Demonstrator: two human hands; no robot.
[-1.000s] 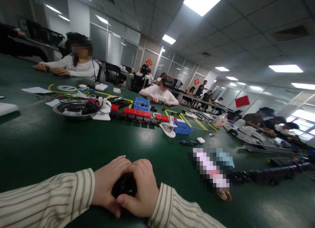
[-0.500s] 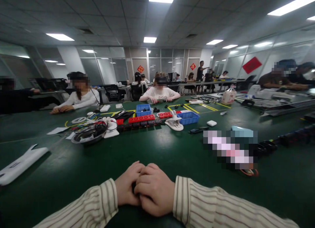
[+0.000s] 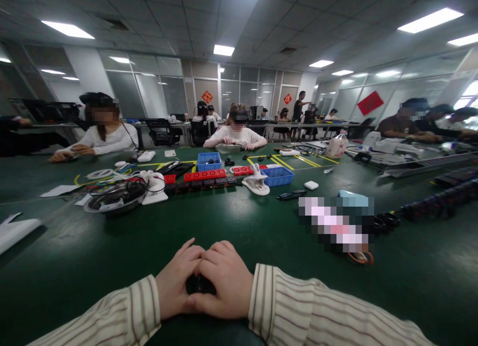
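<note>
Over a green table [image 3: 142, 246], cups a black object [image 3: 201, 285] (likely light, stiff, slick; best gripped by its sides) in closely curled fingers of left hand [image 3: 175, 281] and right hand [image 3: 229, 281].

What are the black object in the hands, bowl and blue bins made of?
Black object: possibly glossy plastic, given faint highlights; mostly covered, so unsure.
Bowl: likely smooth metal, from its grey sheen.
Blue bins: probably satin plastic, by even colour.

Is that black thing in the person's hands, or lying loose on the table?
In: the left hand and right hand cup the black object, which shows between them.
</note>
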